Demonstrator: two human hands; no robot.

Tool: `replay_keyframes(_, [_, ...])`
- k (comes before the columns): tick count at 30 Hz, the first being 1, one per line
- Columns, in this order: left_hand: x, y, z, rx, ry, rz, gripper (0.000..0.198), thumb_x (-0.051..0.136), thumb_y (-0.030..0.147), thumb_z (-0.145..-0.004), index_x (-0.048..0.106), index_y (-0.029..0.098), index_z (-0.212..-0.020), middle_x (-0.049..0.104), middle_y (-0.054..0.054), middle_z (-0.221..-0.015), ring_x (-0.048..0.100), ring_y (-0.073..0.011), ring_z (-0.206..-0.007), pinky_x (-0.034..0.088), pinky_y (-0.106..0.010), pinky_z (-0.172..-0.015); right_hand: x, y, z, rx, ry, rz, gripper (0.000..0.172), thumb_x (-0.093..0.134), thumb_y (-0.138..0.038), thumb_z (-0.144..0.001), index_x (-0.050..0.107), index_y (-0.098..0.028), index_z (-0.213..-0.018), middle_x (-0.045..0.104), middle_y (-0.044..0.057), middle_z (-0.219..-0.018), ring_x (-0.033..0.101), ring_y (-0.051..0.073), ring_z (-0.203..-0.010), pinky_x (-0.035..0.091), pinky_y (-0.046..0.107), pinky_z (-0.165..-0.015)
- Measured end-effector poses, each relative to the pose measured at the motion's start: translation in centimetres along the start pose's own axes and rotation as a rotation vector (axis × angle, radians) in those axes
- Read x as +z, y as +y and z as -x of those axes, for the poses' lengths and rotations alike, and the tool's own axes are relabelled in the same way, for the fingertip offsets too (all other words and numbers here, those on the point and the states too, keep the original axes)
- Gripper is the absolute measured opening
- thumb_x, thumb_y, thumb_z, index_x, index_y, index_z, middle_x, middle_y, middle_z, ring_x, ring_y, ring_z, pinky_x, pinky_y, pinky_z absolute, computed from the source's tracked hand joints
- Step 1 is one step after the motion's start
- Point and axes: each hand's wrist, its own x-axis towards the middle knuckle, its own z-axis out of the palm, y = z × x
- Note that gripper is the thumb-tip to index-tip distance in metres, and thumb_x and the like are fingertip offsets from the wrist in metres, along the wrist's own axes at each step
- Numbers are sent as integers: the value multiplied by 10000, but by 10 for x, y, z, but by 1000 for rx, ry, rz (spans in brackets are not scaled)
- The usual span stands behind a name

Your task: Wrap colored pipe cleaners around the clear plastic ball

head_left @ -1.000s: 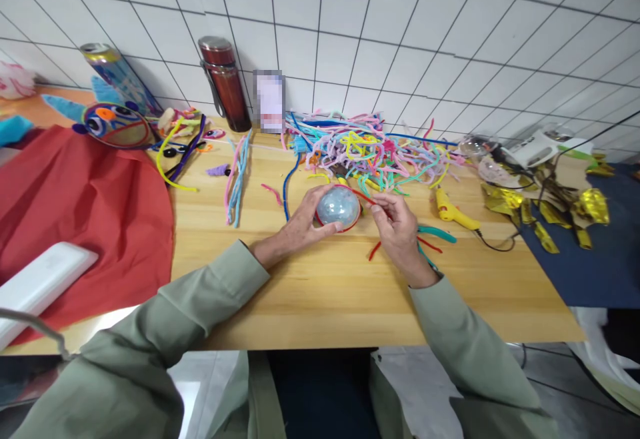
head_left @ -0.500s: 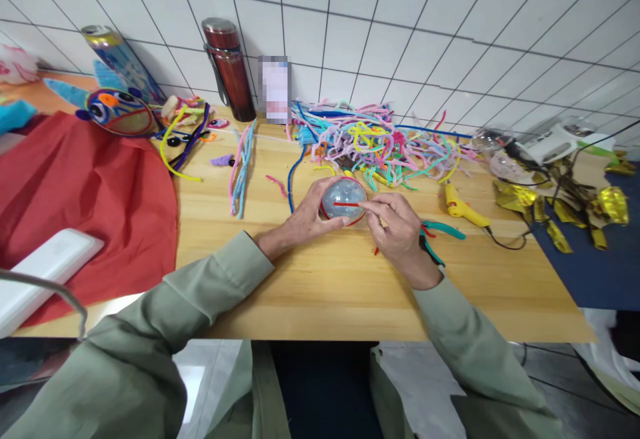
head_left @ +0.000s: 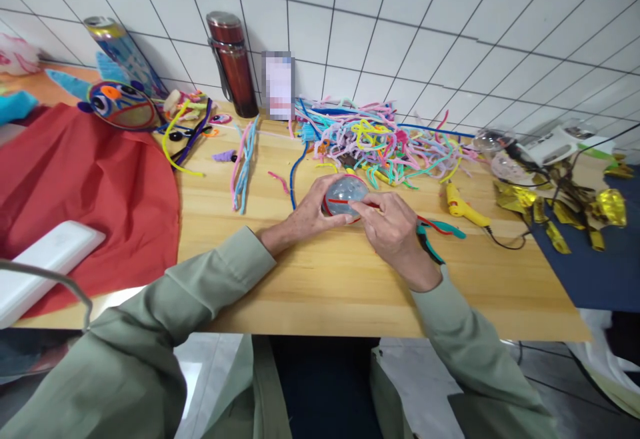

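Note:
My left hand (head_left: 313, 216) grips the left side of a clear plastic dome (head_left: 346, 190) with a red rim, thumb at the near edge. My right hand (head_left: 393, 226) pinches a red pipe cleaner (head_left: 339, 202) that lies across the dome's face. Red pipe cleaner also shows to the right of that hand, over teal-handled pliers (head_left: 431, 242). The pliers lie on the wooden table (head_left: 320, 292), partly hidden by my right hand.
Tangled pipe cleaners (head_left: 380, 139) lie along the wall, near a phone (head_left: 279, 86) and a thermos (head_left: 235, 66). A yellow glue gun (head_left: 465, 207) is at the right. Red cloth (head_left: 100, 206), a white box (head_left: 55, 262) and a decorated mask-like piece (head_left: 120, 104) are at the left.
My right hand has shifted slightly left and down along the dome, with the red pipe cleaner. More red pipe cleaner now shows over the pliers. The view has shifted slightly.

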Motion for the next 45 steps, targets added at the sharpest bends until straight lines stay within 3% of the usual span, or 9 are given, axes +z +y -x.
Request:
replay_keyframes(10, [-1, -3, -1, 0, -17, -34, 923, 785, 728, -895, 468, 261, -1624, 581, -183, -1583, 552, -367, -1504, 443, -566, -1284, 4, -6, -1, 5, -71, 5, 259, 601, -172, -1093, 799, -334, -1132, 791, 44, -1013, 678, 202, -850, 541, 376, -760])
replay_keyframes(17, [-3, -3, 0, 27, -34, -13, 948, 847, 649, -884, 430, 268, -1644, 544, -191, -1623, 528, -376, -1534, 425, -582, -1301, 4, -10, -2, -82, 1, 125, 282, 570, -132, -1095, 790, -303, -1138, 795, 44, -984, 654, 193, -812, 541, 359, -732])
replay_keyframes(22, [-3, -3, 1, -20, -44, 6, 969, 849, 650, -882, 410, 258, -1651, 515, -200, -1645, 507, -378, -1554, 420, -591, -1306, 2, -6, 1, 24, -50, 47, 309, 572, -158, -1087, 802, -338, -1186, 795, 52, -1026, 694, 216, -867, 573, 397, -784])
replay_keyframes(28, [2, -7, 1, -61, -19, 59, 1045, 870, 669, -841, 387, 245, -1665, 514, -198, -1651, 502, -395, -1561, 411, -591, -1315, -5, 4, 1, 80, 125, 28, 292, 612, -140, -1058, 801, -339, -1158, 774, 58, -1000, 698, 233, -898, 565, 400, -772])
replay_keyframes(33, [5, -8, 2, -140, -4, 98, 1200, 906, 675, -797, 265, 258, -1721, 490, -196, -1669, 498, -401, -1569, 398, -588, -1325, -6, 8, 1, 52, 155, 75, 312, 622, -101, -1033, 802, -320, -1165, 756, 45, -960, 693, 213, -872, 559, 369, -755])
replay_keyframes(40, [3, -8, 0, -44, -7, 40, 1017, 894, 657, -827, 430, 266, -1643, 540, -186, -1638, 520, -397, -1548, 424, -585, -1303, -3, -1, 1, -15, 127, 36, 305, 626, -63, -1018, 799, -278, -1149, 768, 54, -997, 709, 205, -885, 557, 346, -759])
replay_keyframes(45, [-1, -2, -1, -53, -28, 53, 924, 854, 643, -878, 466, 261, -1624, 548, -174, -1631, 523, -378, -1544, 422, -566, -1309, -5, 14, 2, 88, 140, 3, 304, 607, -90, -1034, 797, -298, -1148, 741, 54, -995, 712, 219, -921, 583, 374, -782])
